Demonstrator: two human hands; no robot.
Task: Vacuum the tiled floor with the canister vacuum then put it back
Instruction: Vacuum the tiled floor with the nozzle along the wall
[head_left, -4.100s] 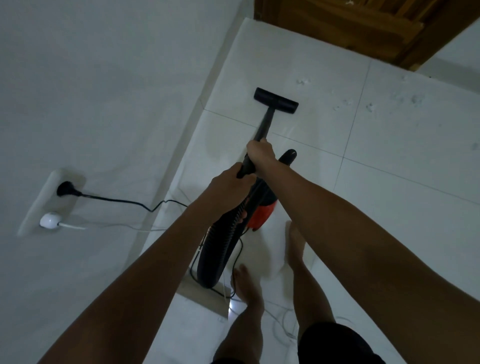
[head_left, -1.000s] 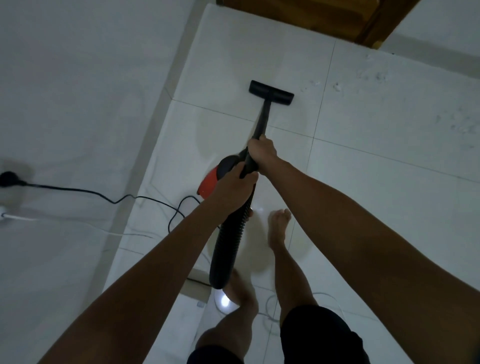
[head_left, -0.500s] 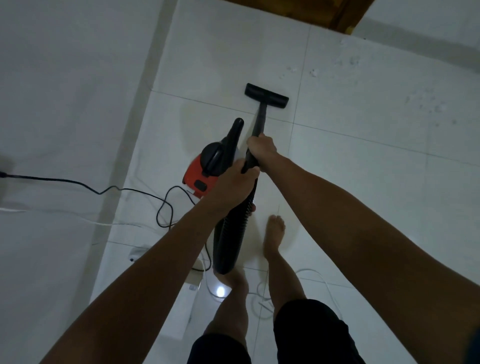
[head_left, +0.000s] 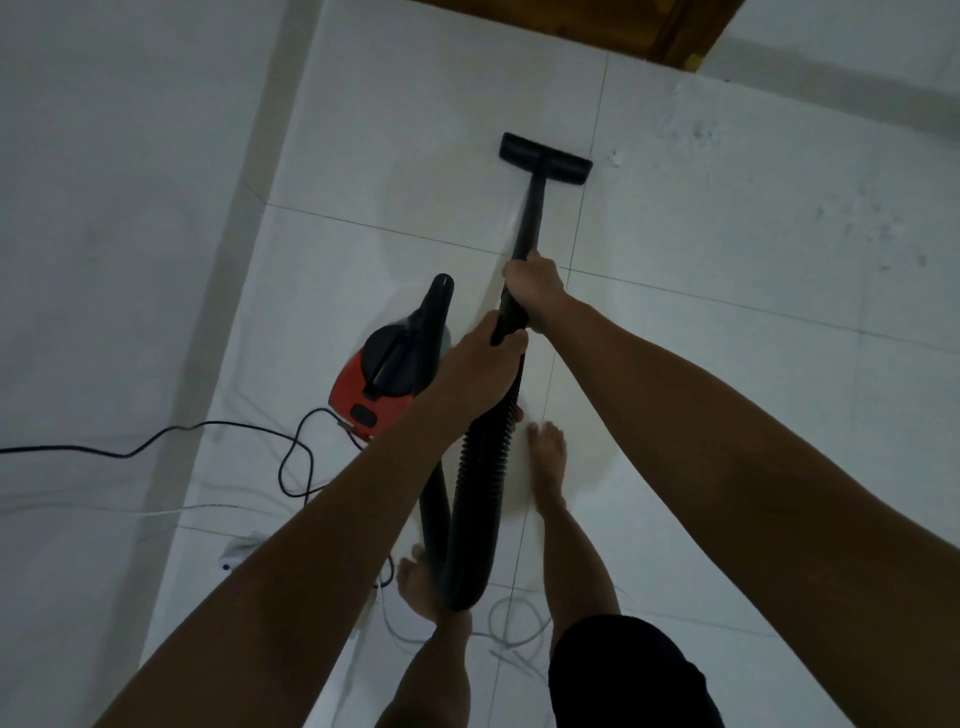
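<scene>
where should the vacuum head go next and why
Probably a short push forward and to the right. The floor head sits flat on the tile, and a small white crumb lies just off its right end, with more specks scattered beyond. Both the right hand and left hand already hold the wand, so no regrip seems needed.

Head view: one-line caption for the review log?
Both hands grip the wand, floor nozzle on white tile, red canister alongside.

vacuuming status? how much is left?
Done: tiles near the feet look clean. In hand: left hand and right hand grip the wand, floor nozzle down. Left: white debris right of the nozzle, then putting the canister vacuum back.
</scene>
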